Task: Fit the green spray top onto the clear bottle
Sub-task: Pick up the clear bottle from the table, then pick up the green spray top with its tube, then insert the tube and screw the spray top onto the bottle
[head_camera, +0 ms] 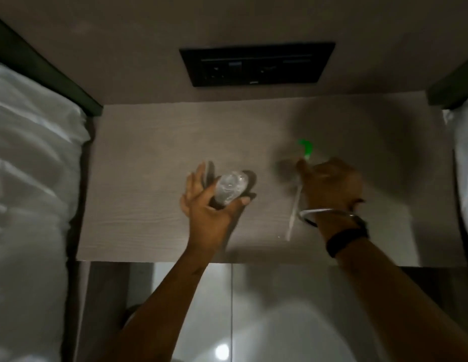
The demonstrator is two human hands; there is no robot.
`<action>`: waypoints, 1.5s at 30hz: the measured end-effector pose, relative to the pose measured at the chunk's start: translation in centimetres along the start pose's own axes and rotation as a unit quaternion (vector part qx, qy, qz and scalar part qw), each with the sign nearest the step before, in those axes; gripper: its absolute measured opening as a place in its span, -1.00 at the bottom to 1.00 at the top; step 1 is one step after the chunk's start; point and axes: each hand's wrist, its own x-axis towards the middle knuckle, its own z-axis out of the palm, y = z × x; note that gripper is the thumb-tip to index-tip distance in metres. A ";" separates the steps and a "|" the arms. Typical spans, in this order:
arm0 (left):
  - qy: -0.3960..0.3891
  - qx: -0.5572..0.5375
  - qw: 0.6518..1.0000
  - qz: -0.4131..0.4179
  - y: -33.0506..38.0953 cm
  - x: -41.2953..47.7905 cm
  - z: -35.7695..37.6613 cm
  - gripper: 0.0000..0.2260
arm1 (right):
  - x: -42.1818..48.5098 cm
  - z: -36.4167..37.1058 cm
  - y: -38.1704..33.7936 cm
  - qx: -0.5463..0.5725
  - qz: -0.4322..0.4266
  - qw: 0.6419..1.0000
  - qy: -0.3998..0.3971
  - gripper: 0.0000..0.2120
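The clear bottle [231, 188] stands on the wooden nightstand [149, 178], seen from above with its mouth open. My left hand [209, 205] curls around it, thumb on the near side and fingers on the left. To the right, my right hand [329, 184] grips the green spray top [306, 147]. Its green nozzle pokes out beyond my fingers, and its thin clear dip tube [294, 207] trails back toward me over the tabletop. The spray top's collar is hidden under my fingers. The two hands are apart. The frame is dim and blurred.
A black socket panel [256, 64] is set in the wall behind the nightstand. White bedding [31, 178] lies on the left and more [462, 158] at the right edge. Glossy floor tiles [253, 309] show below the nightstand's front edge.
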 end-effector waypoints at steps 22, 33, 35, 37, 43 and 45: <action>-0.146 0.045 0.987 0.045 -0.2 2.4 -1.1 -0.49 | -4.1 0.0 -6.2 0.209 -0.326 0.922 0.019 -0.70; -0.150 0.027 0.987 0.059 0.3 2.3 -1.6 -0.53 | -3.4 1.5 -4.6 0.138 -0.336 0.928 -0.084 -0.62; -0.155 0.029 0.985 0.065 0.2 2.2 -1.3 -0.53 | -3.3 1.3 -4.1 0.117 -0.347 0.926 -0.091 -0.54; -0.166 0.027 0.984 0.066 0.2 1.8 -0.7 -0.55 | -3.4 1.1 -3.1 0.094 -0.362 0.924 -0.080 -0.64; -0.161 0.024 0.982 0.092 -0.3 1.8 -0.6 -0.61 | -4.0 0.6 -3.8 0.058 -0.324 0.944 -0.028 -0.20; -0.160 0.026 0.984 0.081 0.0 2.1 -0.7 -0.58 | -3.7 0.6 -3.5 0.100 -0.343 0.930 -0.087 -0.20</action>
